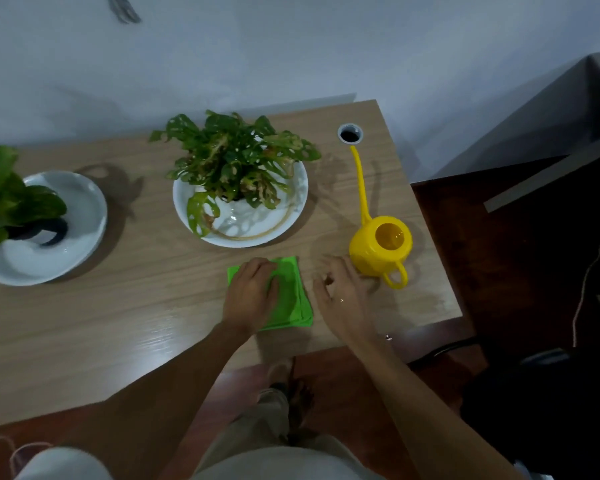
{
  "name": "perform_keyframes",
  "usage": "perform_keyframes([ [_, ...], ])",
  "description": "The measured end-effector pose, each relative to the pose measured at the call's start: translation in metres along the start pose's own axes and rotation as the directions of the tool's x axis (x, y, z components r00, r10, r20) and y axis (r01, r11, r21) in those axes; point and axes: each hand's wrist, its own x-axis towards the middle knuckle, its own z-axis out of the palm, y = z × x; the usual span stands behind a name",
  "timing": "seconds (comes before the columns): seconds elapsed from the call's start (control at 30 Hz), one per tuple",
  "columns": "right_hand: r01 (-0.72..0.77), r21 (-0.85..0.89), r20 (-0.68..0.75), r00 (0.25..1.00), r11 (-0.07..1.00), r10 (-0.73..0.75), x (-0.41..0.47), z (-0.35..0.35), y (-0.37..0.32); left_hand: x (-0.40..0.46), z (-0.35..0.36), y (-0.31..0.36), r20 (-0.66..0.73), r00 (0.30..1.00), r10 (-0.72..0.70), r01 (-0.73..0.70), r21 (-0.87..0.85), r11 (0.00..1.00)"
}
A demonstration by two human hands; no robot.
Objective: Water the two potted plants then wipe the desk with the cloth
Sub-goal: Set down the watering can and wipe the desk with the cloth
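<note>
two potted plants [234, 168] [11, 199], one cloth [290, 292] (left hand [252, 296] flat on it), right hand [343, 292] loosely spread.

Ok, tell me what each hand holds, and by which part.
Left hand lies flat on the green cloth's left half, pressing rather than gripping. Right hand holds nothing, beside the yellow watering can.

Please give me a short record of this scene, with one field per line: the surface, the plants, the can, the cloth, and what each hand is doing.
surface: wooden desk
plants: two, each on a white plate; one mid-desk, one at the left edge
can: yellow, upright, right of the cloth, spout pointing away
cloth: green, folded, flat near the front edge
left hand: palm down on the cloth
right hand: blurred, between cloth and can, holding nothing
</note>
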Motion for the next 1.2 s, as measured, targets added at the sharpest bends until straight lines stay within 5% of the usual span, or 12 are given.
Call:
perform_keyframes([
  [0.17,-0.055,-0.189,0.422,0.897,0.981,0.131,0.039,0.037,-0.011,-0.009,-0.023,-0.031,-0.011,0.974,-0.224,0.225,0.051,0.973],
  [0.4,-0.019,-0.427,0.514,0.818,0.904,0.259,0.078,0.052,-0.022,0.002,-0.035,-0.042,0.168,0.909,-0.382,0.363,0.13,0.923],
  [0.53,-0.106,-0.245,0.536,0.813,0.964,0.225,0.075,0.047,-0.03,0.009,-0.035,-0.035,0.226,0.844,-0.487,0.47,0.125,0.874],
  [0.7,-0.187,-0.003,0.624,0.767,0.982,0.148,0.051,0.031,-0.042,-0.001,-0.051,-0.03,0.207,0.779,-0.592,0.626,-0.199,0.754],
  [0.9,-0.269,0.199,0.568,0.815,0.943,0.113,0.036,0.026,-0.063,-0.038,-0.092,-0.036,0.452,0.662,-0.598,0.662,-0.727,0.184],
  [0.97,-0.284,0.232,0.558,0.822,0.93,0.112,0.034,0.03,-0.076,-0.048,-0.105,-0.042,0.456,0.665,-0.591,0.624,-0.774,0.105],
  [1.1,-0.34,0.336,0.583,0.808,0.879,0.089,0.031,0.057,-0.103,-0.06,-0.133,-0.053,0.403,0.655,-0.639,0.584,-0.807,0.091],
  [1.2,-0.325,0.333,0.591,0.803,0.885,0.073,0.03,0.089,-0.116,-0.064,-0.151,-0.067,0.331,0.649,-0.685,0.601,-0.775,0.195],
])
